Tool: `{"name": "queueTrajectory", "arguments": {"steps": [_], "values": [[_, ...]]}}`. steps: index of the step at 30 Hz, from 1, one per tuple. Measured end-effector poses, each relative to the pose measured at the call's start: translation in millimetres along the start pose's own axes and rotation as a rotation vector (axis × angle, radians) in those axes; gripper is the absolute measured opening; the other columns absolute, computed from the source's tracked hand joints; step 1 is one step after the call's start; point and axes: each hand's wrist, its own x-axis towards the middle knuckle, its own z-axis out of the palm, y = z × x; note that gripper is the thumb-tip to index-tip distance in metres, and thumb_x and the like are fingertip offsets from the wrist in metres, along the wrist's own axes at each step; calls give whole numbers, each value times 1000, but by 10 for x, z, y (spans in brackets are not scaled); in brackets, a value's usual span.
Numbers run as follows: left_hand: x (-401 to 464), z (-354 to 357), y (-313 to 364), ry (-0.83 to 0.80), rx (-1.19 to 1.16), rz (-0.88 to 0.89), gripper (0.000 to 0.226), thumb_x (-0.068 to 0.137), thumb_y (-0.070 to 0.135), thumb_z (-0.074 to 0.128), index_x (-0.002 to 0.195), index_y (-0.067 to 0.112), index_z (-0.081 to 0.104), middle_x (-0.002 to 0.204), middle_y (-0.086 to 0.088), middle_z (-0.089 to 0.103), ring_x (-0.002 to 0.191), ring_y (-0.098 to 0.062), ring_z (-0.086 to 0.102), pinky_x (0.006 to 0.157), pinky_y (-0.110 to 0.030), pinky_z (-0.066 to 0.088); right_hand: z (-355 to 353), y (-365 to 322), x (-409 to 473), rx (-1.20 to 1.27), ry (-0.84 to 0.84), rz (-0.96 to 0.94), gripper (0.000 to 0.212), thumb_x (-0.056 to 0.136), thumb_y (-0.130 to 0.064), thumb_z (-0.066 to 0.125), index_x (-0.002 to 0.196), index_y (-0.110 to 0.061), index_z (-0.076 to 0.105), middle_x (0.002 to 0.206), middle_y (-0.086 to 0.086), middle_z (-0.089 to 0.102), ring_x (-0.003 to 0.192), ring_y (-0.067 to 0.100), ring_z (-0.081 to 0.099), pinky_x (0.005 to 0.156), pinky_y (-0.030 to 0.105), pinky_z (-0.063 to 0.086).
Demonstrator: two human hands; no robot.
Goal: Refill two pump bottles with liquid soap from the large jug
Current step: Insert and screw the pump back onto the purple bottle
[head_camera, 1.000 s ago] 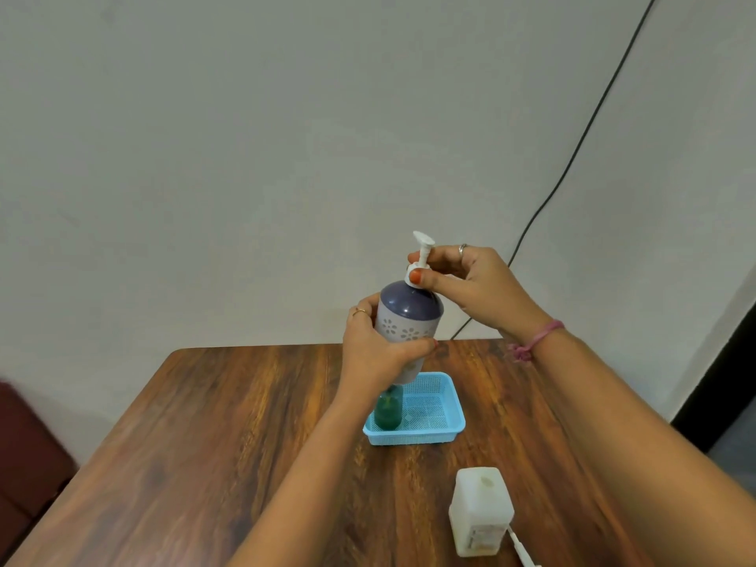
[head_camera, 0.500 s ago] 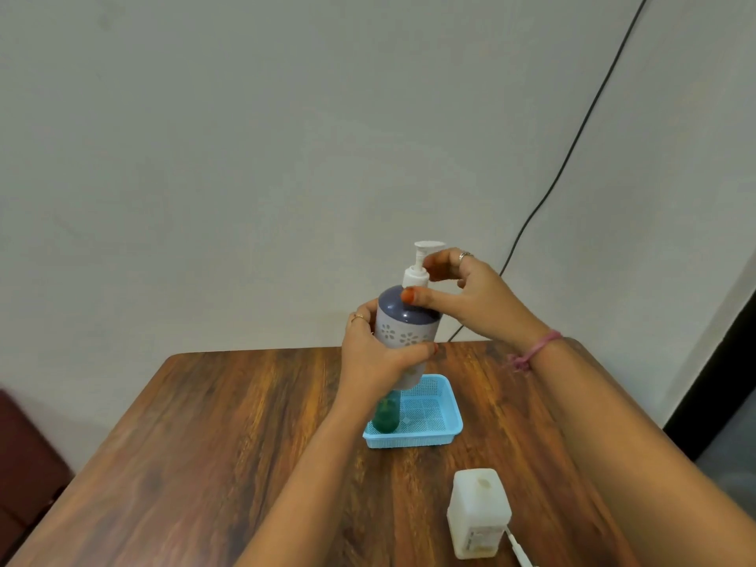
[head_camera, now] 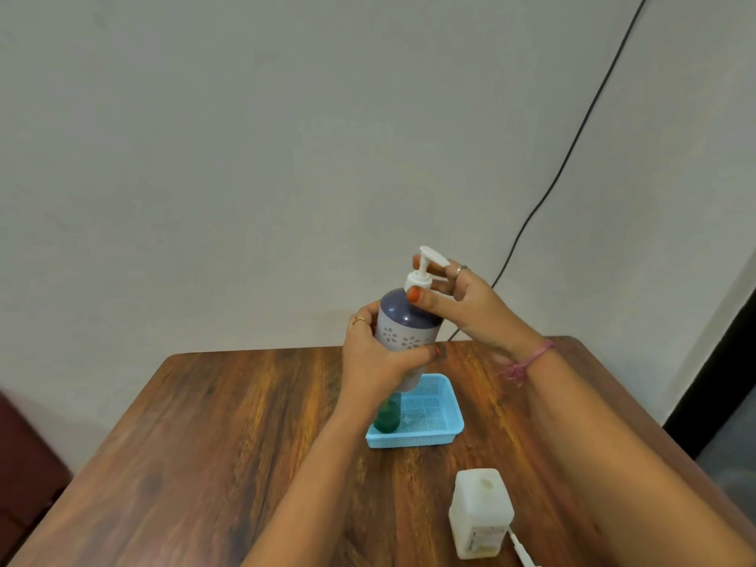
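One pump bottle [head_camera: 407, 327], aloft over the blue tray [head_camera: 437, 433] near the table's far edge: your left hand [head_camera: 374, 362] grips its body, your right hand [head_camera: 458, 300] pinches the white collar [head_camera: 418, 280]; nozzle has swung rightward since a second ago, unscrewing likely under way, jug [head_camera: 480, 513] untouched at near edge

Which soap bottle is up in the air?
The purple-topped pump bottle, gripped by the left hand; the green bottle stands in the blue basket.
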Motion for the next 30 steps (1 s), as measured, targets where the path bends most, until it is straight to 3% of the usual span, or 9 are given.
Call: {"name": "queueTrajectory", "arguments": {"steps": [2,4,8,11,15,19,22,25,30], "values": [[0,1,-10,5,-1,2,76,57,18,91,118,25,47,115,1,56,93,-7,59,61,-11,49,-33,-9,-23,125,-40,-52,49,81,-14,70,128,-16,55,121,1,66,114,12,62,95,26,51],[-3,15,-21,9,-2,-5,76,56,18,91,117,25,47,115,1,56,94,-7,59,63,-12,48,16,6,-19,101,7,-90,39,82,-7,70,119,-14,62,113,2,70,108,15,65,91,26,52],[-4,34,-81,13,3,-17,76,54,20,92,115,25,48,116,-2,56,95,-9,60,68,-17,51,138,70,60,25,173,-25,52,62,-23,87,106,-12,63,97,4,69,90,15,66,78,26,54],[-16,43,-103,10,1,-31,76,56,18,91,117,24,47,116,-1,55,96,-11,60,68,-16,51,76,68,26,70,16,31,57,65,-31,81,117,-18,61,106,-2,68,104,13,63,88,27,52],[-26,43,-92,14,-11,-36,76,56,15,91,117,24,47,114,0,57,94,-11,61,67,-17,51,21,81,-21,184,-40,-28,35,82,-12,70,116,-15,65,111,-1,71,108,13,65,90,24,52],[-55,71,-86,-6,-1,-53,75,57,16,90,118,24,47,112,0,57,90,-9,61,59,-12,49,100,78,0,157,124,-27,35,66,-14,83,97,-19,67,88,-3,69,85,9,66,76,22,53],[-86,81,-65,-8,-6,-60,74,58,18,90,117,25,46,113,2,56,90,-6,59,57,-9,47,44,80,-42,194,-12,26,50,65,-23,80,113,-19,65,105,-3,69,101,11,64,86,25,52],[-108,75,-42,0,-35,-64,74,57,15,91,116,23,48,111,1,58,89,-6,61,59,-11,49,-42,69,-96,283,-92,13,41,80,-11,69,121,-11,63,115,2,70,110,14,64,91,26,52],[-142,99,-32,-10,-27,-73,74,55,15,91,116,25,49,113,0,58,91,-7,61,61,-12,48,70,120,-114,279,109,10,53,58,-20,83,106,-12,64,95,2,73,94,18,67,79,27,54]]}}
